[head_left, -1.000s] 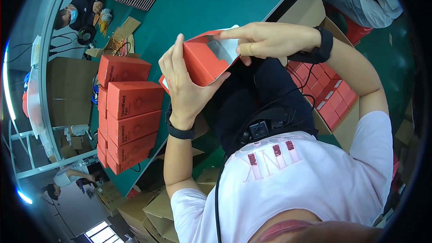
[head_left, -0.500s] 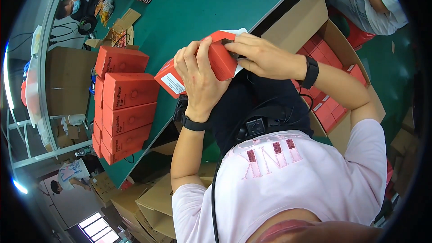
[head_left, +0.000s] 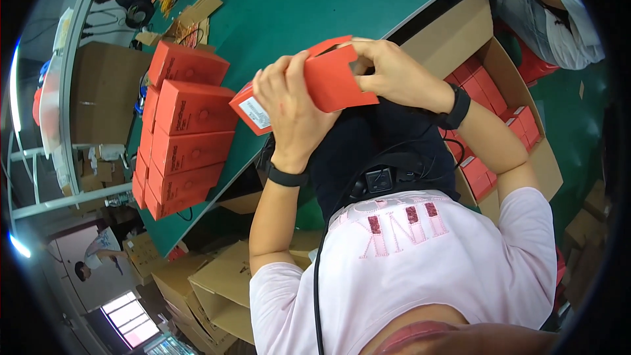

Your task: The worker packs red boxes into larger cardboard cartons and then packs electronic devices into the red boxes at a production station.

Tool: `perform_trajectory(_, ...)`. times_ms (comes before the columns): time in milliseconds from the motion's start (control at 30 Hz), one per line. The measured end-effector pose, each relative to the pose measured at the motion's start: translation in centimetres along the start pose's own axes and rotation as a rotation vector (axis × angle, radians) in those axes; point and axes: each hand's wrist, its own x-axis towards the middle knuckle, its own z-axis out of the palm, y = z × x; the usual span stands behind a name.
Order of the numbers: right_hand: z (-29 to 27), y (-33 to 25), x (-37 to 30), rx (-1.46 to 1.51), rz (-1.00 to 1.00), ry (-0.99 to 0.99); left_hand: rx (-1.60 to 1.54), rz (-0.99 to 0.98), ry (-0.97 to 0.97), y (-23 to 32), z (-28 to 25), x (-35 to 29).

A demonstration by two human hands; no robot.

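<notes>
A red cardboard box [head_left: 332,80] is held tilted above the table's near edge, its open end facing right. My left hand [head_left: 290,105] is closed around its body, fingers over the top. A white label shows on its left part. My right hand [head_left: 402,77] is at the open end, with thumb and fingers bent around the edge of a red flap [head_left: 360,85]. Its fingertips are partly hidden behind the flap. What lies inside the box cannot be seen.
Stacked red boxes [head_left: 197,108] stand on the green table [head_left: 296,3] at left. A large carton [head_left: 486,121] holding several red boxes is at my right. Brown cartons [head_left: 230,283] lie lower left. Other people sit at far left and upper right.
The box's end has turned more toward me, and its red flap now sticks out to the right. The white piece seen behind my right fingers no longer shows. My right hand has shifted slightly right.
</notes>
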Motion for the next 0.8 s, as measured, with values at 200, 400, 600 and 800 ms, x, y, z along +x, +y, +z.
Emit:
perform_trajectory(200, 1.2, 1.7, 2.2, 0.084, 0.132, -0.052, 0.065, 0.015, -0.056, -0.4, 0.5, 0.1)
perform_trajectory(400, 2.5, 3.3, 5.1, -0.005, 0.107, 0.008, 0.074, -0.085, -0.095, -1.1, 0.3, 0.4)
perform_trajectory(600, 2.6, 3.8, 6.8, -0.119, 0.207, -0.068, 0.154, -0.178, -0.324, -1.7, 0.1, 1.1)
perform_trajectory(800, 1.7, 5.8, 7.8, -0.041, 0.149, -0.348, 0.09, -0.273, -0.334, -2.4, 1.0, 0.9)
